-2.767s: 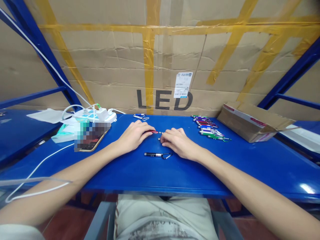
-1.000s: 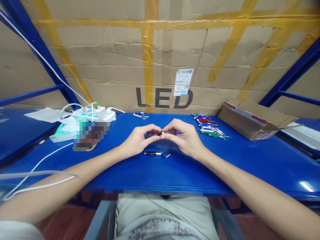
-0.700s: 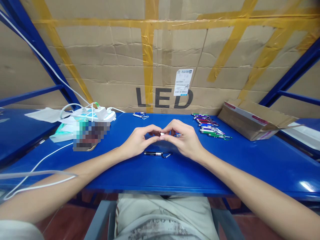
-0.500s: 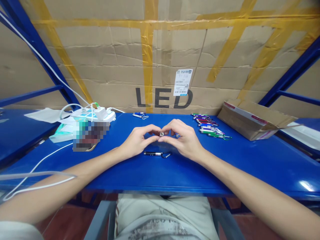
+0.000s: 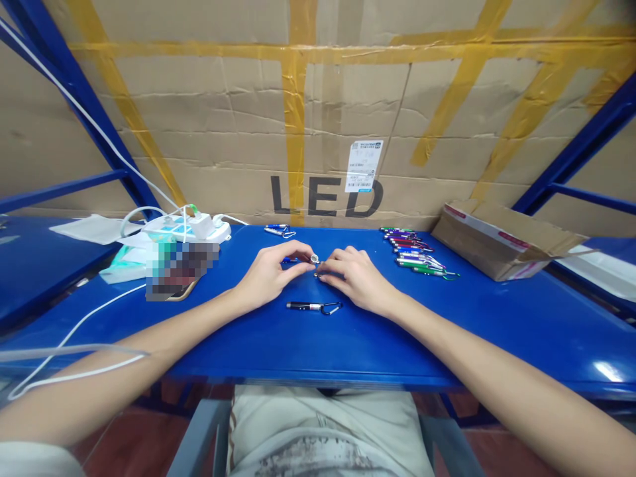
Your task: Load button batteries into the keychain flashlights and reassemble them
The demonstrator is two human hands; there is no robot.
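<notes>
In my left hand (image 5: 271, 273) a small keychain penlight tube (image 5: 314, 259) is pinched, its round silver open end facing me. A bit of blue shows behind the fingers; the rest is hidden. My right hand (image 5: 358, 275) is lowered to the table just right of the tube, fingers bent and closed together. By its fingertips lies a tiny shiny piece (image 5: 316, 275), too small to name; whether the fingers grip it is unclear. Closer to me lies a black keychain penlight (image 5: 304, 306) with a carabiner clip.
Several coloured penlights (image 5: 410, 252) lie in a row at the right, beside an open cardboard box (image 5: 497, 242). A blue penlight (image 5: 279, 230) is at the back. A white power strip (image 5: 213, 230), cables and a blurred-out object (image 5: 181, 273) occupy the left of the blue table (image 5: 318, 351).
My hands have come apart slightly. The tube stays with my left hand, its open end now turned up more, while my right fingers have let go of it and dropped to the table.
</notes>
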